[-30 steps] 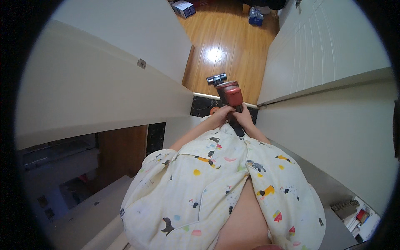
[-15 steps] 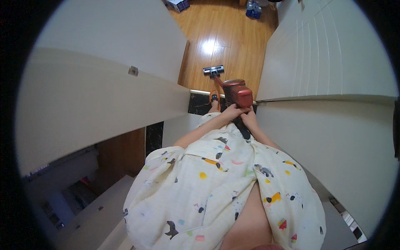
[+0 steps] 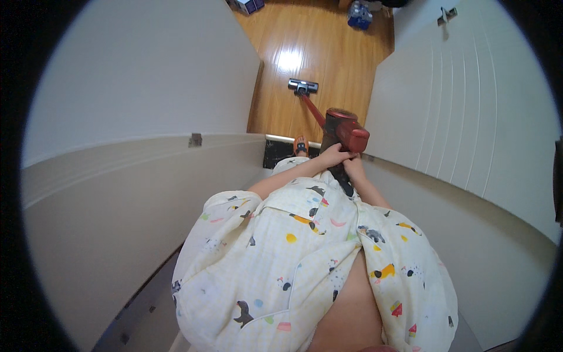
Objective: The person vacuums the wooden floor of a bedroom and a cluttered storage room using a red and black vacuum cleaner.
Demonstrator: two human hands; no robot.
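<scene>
Both my hands are on a red and dark stick vacuum cleaner (image 3: 353, 137). My left hand (image 3: 334, 156) is closed on its dark handle, just below the red body. Close beside it, my right hand (image 3: 353, 166) is also wrapped on the handle; its fingers are partly hidden. The red tube (image 3: 313, 110) slopes forward to the wide floor head (image 3: 303, 87), which rests on the wooden floor (image 3: 281, 105) beyond the doorway. The handle's lower end reaches back against my patterned clothing.
My foot in an orange sandal (image 3: 301, 146) is by the pale threshold strip (image 3: 280, 138) and black stone sill (image 3: 275, 155). A white door (image 3: 434, 105) with a handle stands to the right, a pale wall (image 3: 164, 88) to the left. Farther off lie a blue pack (image 3: 359, 17) and a box (image 3: 251, 6).
The floor head has slid farther forward, and more of the red tube shows. The vacuum body has shifted slightly right in view. Both hands keep their hold, and the view has shifted.
</scene>
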